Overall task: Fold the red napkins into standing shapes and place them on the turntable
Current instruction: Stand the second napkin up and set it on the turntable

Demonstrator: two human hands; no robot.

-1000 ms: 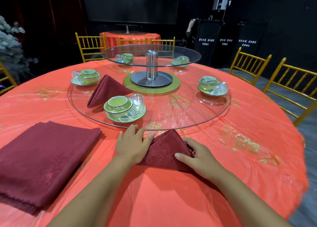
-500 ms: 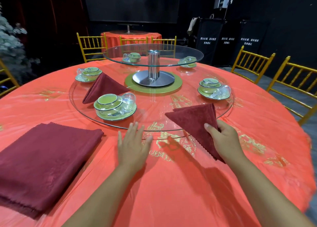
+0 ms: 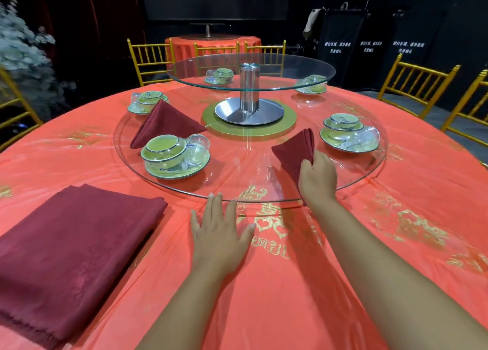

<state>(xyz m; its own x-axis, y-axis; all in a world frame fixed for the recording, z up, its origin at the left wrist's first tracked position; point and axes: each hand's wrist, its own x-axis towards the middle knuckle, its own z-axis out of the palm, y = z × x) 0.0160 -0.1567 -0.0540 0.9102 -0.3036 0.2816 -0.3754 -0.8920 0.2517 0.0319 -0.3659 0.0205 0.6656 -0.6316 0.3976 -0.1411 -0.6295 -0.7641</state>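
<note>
My right hand [image 3: 318, 180] grips a folded dark red napkin [image 3: 295, 151], which stands as a tent shape on the right front part of the glass turntable [image 3: 237, 175]. My left hand [image 3: 220, 233] lies flat and open on the red tablecloth just in front of the turntable's rim. A second folded napkin [image 3: 166, 124] stands on the turntable's left side, behind a green bowl set [image 3: 171, 155]. A stack of flat red napkins [image 3: 71, 241] lies on the table at my left.
More green bowl sets [image 3: 348, 133] [image 3: 148, 101] ring the turntable. A steel post [image 3: 249, 88] in the middle carries a smaller upper glass tier [image 3: 250, 71]. Gold chairs [image 3: 414, 85] surround the round table [image 3: 422, 230].
My right hand has lifted the folded napkin from the tablecloth and carried it forward and right onto the turntable. My left hand let go of it and now rests flat on the cloth.
</note>
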